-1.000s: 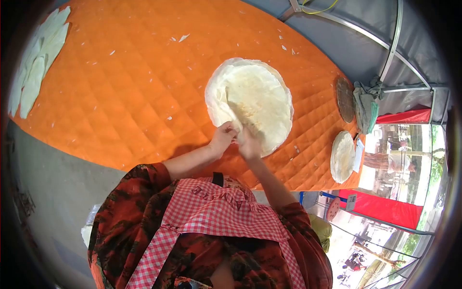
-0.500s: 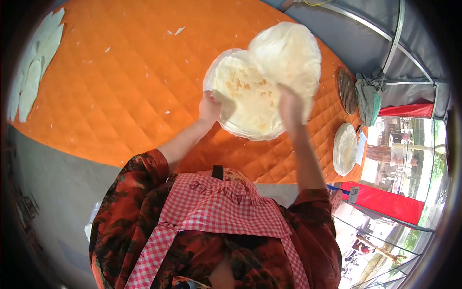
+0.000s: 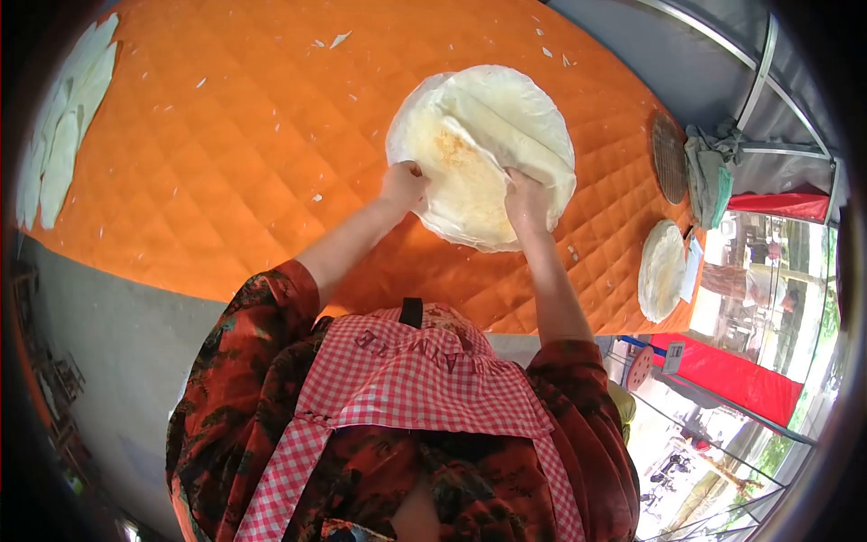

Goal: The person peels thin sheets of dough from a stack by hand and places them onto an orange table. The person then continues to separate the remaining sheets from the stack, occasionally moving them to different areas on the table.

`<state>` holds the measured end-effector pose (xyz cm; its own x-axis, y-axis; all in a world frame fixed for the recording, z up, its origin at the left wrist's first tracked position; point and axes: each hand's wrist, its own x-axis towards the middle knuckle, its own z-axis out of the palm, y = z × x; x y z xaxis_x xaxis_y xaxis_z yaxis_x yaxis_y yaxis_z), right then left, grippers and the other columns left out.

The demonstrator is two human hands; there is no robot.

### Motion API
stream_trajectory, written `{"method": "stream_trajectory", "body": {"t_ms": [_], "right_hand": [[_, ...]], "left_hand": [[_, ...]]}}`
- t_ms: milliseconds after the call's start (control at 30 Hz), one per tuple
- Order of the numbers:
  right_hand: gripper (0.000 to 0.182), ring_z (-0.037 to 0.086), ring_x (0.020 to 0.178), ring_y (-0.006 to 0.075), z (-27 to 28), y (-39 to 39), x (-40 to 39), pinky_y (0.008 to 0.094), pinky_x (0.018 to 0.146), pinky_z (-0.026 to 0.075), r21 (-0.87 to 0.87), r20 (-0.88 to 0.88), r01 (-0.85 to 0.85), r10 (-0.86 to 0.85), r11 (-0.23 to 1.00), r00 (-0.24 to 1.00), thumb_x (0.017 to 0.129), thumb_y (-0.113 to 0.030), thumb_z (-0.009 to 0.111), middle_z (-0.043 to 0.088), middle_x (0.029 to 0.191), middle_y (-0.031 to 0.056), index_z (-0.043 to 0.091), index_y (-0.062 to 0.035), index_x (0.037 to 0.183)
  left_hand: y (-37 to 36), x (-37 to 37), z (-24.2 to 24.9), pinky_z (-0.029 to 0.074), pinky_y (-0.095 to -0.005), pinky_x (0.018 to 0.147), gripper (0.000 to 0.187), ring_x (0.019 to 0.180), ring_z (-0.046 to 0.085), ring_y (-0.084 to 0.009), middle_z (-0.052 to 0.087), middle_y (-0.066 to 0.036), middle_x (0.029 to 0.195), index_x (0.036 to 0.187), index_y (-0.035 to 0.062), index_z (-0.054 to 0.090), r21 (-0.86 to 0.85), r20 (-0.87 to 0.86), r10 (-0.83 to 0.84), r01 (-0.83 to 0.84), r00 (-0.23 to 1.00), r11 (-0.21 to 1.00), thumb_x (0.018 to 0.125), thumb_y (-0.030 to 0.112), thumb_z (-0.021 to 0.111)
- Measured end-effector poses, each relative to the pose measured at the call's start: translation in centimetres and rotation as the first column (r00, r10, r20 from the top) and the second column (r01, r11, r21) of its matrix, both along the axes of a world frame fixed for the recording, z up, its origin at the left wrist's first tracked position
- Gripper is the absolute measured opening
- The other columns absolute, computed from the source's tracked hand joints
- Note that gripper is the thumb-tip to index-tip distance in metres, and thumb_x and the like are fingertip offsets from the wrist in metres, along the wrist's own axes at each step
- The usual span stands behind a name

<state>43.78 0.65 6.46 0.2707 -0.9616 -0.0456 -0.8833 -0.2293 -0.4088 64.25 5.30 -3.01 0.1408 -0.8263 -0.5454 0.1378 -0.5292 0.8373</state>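
A pile of thin round flatbreads (image 3: 465, 212) lies on the orange quilted cloth (image 3: 262, 154), its upper sheet partly lifted and folded over at the right. My left hand (image 3: 405, 186) is at the pile's left edge, fingers closed on the rim of a flatbread. My right hand (image 3: 527, 200) is over the right part of the pile, fingers pinched on the edge of the upper sheet. Brown spots show on the surface between my hands.
Folded pale flatbread pieces (image 3: 61, 158) lie at the far left. At the right are another round stack (image 3: 662, 271), a round dark rack (image 3: 668, 158) and a grey-green cloth (image 3: 709, 172). Small white scraps (image 3: 340, 40) dot the orange cloth.
The flatbread that stuck out at the upper right now lies over the pile, partly folded. My right hand has moved slightly left and closed on a sheet's edge.
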Motion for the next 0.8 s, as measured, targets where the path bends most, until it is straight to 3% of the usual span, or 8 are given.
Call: {"method": "stream_trajectory", "body": {"t_ms": [33,133,233,267,367,467,667,800], "right_hand": [[0.022,0.059,0.094,0.0370,1.4,0.5,0.7,0.0405,0.081,0.048,-0.052,-0.022,0.000,-0.002,0.999,1.000,0.083,-0.004,0.052,0.065,0.094,0.0192,0.066,-0.0037,0.100],[0.026,0.059,0.096,0.0350,-2.9,2.9,1.7,0.0397,0.082,0.048,-0.096,-0.166,-0.158,0.141,0.983,0.976,0.081,0.000,0.051,0.065,0.099,0.0168,0.066,-0.0039,0.102],[0.029,0.059,0.097,0.0330,-6.3,4.4,1.3,0.0385,0.083,0.048,-0.259,-0.112,-0.276,0.255,0.926,0.961,0.078,0.001,0.050,0.064,0.102,0.0147,0.065,-0.0040,0.102],[0.029,0.060,0.097,0.0315,-6.5,4.4,1.2,0.0380,0.085,0.047,-0.182,-0.112,-0.222,0.204,0.958,0.973,0.076,0.000,0.050,0.065,0.100,0.0130,0.064,-0.0040,0.101],[0.029,0.057,0.102,0.0323,-4.6,4.8,2.2,0.0380,0.087,0.046,-0.133,-0.131,-0.269,0.253,0.954,0.959,0.077,0.000,0.049,0.064,0.105,0.0126,0.062,-0.0031,0.103],[0.024,0.052,0.109,0.0327,-7.4,5.4,2.1,0.0410,0.090,0.045,-0.251,-0.174,-0.358,0.322,0.899,0.931,0.079,-0.005,0.049,0.059,0.112,0.0119,0.058,-0.0021,0.101],[0.032,0.049,0.113,0.0344,-6.9,5.9,0.9,0.0411,0.095,0.042,-0.119,-0.165,-0.332,0.311,0.936,0.936,0.079,-0.006,0.050,0.055,0.120,0.0156,0.056,0.0000,0.110],[0.041,0.049,0.115,0.0336,-7.6,6.1,0.4,0.0421,0.095,0.043,-0.136,-0.172,-0.373,0.348,0.918,0.921,0.081,-0.013,0.054,0.053,0.125,0.0156,0.052,0.0001,0.120]], "left_hand": [[0.2,-0.5,-0.3,0.047,-0.0315,0.048,0.009,0.057,0.057,-0.0184,0.059,-0.012,0.078,0.085,-0.0035,0.057,-0.008,-0.017,0.031,-0.031,0.999,0.999,0.078,0.003,0.058],[0.9,-1.6,-1.1,0.048,-0.0309,0.050,0.012,0.062,0.059,-0.0193,0.060,-0.011,0.080,0.090,-0.0017,0.058,-0.021,-0.173,0.114,-0.120,0.978,0.993,0.079,0.002,0.056],[1.7,-1.7,1.4,0.050,-0.0309,0.052,0.019,0.068,0.061,-0.0200,0.061,-0.011,0.084,0.101,0.0005,0.057,0.059,-0.295,0.139,-0.128,0.945,0.990,0.082,0.003,0.054],[1.9,-1.6,2.1,0.051,-0.0310,0.053,0.022,0.070,0.061,-0.0202,0.061,-0.011,0.086,0.105,0.0012,0.055,0.101,-0.321,0.146,-0.120,0.936,0.988,0.084,0.003,0.052],[2.6,-1.6,1.7,0.055,-0.0320,0.060,0.028,0.068,0.063,-0.0197,0.061,-0.011,0.093,0.116,0.0028,0.045,0.101,-0.407,0.138,-0.106,0.903,0.989,0.088,0.005,0.047],[2.3,-1.5,0.7,0.056,-0.0320,0.058,0.024,0.066,0.062,-0.0194,0.060,-0.010,0.085,0.112,0.0042,0.045,0.110,-0.443,0.110,-0.068,0.890,0.992,0.088,0.005,0.045],[2.5,-1.7,2.2,0.056,-0.0324,0.057,0.020,0.063,0.061,-0.0190,0.057,-0.007,0.076,0.107,0.0054,0.046,0.123,-0.496,0.172,-0.127,0.851,0.984,0.087,0.005,0.043],[2.4,-1.8,1.3,0.055,-0.0320,0.057,0.019,0.064,0.060,-0.0192,0.057,-0.007,0.076,0.107,0.0068,0.046,0.119,-0.507,0.164,-0.120,0.846,0.986,0.088,0.007,0.045]]}}
